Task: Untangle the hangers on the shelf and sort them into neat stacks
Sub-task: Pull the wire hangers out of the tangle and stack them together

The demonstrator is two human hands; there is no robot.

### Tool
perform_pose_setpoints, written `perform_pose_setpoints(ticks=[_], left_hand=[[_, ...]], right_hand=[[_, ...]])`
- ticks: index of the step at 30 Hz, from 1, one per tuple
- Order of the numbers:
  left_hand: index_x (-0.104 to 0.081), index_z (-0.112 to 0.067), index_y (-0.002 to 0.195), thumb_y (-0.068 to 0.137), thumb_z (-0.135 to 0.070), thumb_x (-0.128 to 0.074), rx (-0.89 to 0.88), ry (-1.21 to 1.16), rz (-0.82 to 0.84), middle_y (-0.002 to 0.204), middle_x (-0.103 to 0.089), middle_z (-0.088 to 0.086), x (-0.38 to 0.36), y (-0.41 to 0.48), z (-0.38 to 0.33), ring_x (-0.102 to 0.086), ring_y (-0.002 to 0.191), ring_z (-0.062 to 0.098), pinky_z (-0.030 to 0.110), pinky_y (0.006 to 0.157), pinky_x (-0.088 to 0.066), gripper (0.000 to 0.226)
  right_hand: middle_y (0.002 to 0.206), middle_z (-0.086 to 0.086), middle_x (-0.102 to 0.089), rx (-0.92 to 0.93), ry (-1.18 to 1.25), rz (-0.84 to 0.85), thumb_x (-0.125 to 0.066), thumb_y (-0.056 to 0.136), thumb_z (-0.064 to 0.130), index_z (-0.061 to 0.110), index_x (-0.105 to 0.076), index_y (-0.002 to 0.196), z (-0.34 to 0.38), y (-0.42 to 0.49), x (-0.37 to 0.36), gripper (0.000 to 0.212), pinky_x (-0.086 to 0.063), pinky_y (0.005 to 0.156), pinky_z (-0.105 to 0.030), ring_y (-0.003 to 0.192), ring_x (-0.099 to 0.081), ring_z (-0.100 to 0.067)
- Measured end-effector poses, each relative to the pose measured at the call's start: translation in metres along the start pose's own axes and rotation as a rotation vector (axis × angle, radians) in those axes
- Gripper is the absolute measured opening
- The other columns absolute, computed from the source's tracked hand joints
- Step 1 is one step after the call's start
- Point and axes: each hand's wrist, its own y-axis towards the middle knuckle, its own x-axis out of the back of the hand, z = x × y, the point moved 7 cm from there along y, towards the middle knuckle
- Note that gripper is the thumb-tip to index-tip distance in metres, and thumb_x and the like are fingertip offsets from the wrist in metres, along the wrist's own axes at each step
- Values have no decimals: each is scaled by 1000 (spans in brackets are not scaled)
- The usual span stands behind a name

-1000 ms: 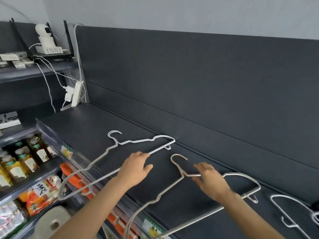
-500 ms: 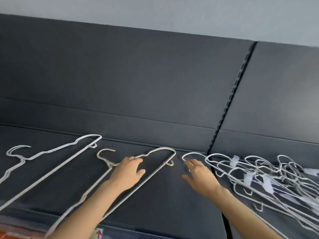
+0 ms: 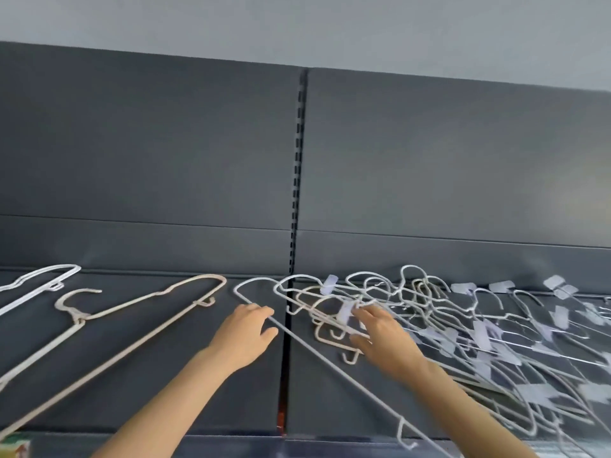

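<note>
A tangle of white and beige wire hangers (image 3: 463, 325), many with pale tags, covers the right half of the dark shelf (image 3: 165, 375). My right hand (image 3: 383, 342) is in the tangle's left edge, fingers closed around a tagged beige hanger (image 3: 327, 328). One long white hanger (image 3: 330, 361) runs diagonally from the pile towards the front edge. My left hand (image 3: 248, 332) grips its wire near the top, between fingers and thumb. Left of that, a beige hanger (image 3: 132, 312) lies flat by itself, and another white hanger (image 3: 39, 279) lies at the far left.
A dark back panel (image 3: 165, 160) rises behind the shelf, with a slotted upright (image 3: 299, 160) at the joint between two shelf sections. A seam (image 3: 286, 358) splits the shelf surface below it. A bit of coloured packaging (image 3: 15, 447) shows at the bottom left corner.
The view has swung right along the shelf. Both hands left the separated beige hanger and moved right: the left onto the long white hanger, the right into the tangled pile.
</note>
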Motion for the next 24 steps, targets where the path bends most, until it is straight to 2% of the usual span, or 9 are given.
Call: perform_pose_setpoints(ticks=[8,12,16,18,19,21,24], left_hand=[[-51,-15,127,95,-25,-42,-59,-7,10,128,-52,1,-43,25,-99,-41,125,19,33,101,-38,35],[-59,-4,100,93,-19,-40,-87,5,18,108,-59,9,-52,40,-132,-50,108,26,35,85,-42,25],[-60,-5,88,93,-13,-36,-113,-47,12,106,-60,8,-62,59,-140,-51,110,23,42,89,-44,25],[-63,-5,97,94,-13,-36,-152,-37,15,108,-59,5,-67,70,-145,-50,112,20,39,95,-42,28],[-63,-4,103,95,-13,-36,-174,-22,16,112,-58,5,-69,75,-148,-49,114,20,37,99,-40,29],[-55,-7,123,97,-16,-37,-175,12,52,130,-50,4,-74,88,-152,-41,125,19,34,108,-33,33],[-40,-13,136,98,-24,-36,-126,112,128,143,-39,3,-83,113,-151,-34,132,20,35,109,-30,40]], right_hand=[[127,-8,-52,-158,86,-43,-52,90,25,10,-49,127,-118,-41,42,40,-39,95,-31,118,-49,-25],[124,-6,-53,-215,99,-41,-49,91,21,8,-54,119,-157,-50,41,32,-43,85,-29,107,-54,-23],[118,-7,-57,-205,127,-123,-45,90,10,4,-61,109,-170,-42,40,25,-40,80,-26,106,-54,-25],[120,-8,-58,-194,69,-188,-46,89,9,4,-62,109,-179,-36,45,26,-40,89,-30,109,-51,-27],[126,-7,-55,-204,12,-183,-47,90,13,8,-59,116,-185,-34,45,29,-38,96,-31,115,-48,-27],[139,-4,-42,-284,-63,-47,-47,91,25,21,-46,132,-200,-34,38,41,-31,106,-36,127,-38,-25],[136,0,-42,-329,6,130,-47,91,35,33,-44,131,-212,-34,29,40,-33,105,-42,122,-44,-18]])
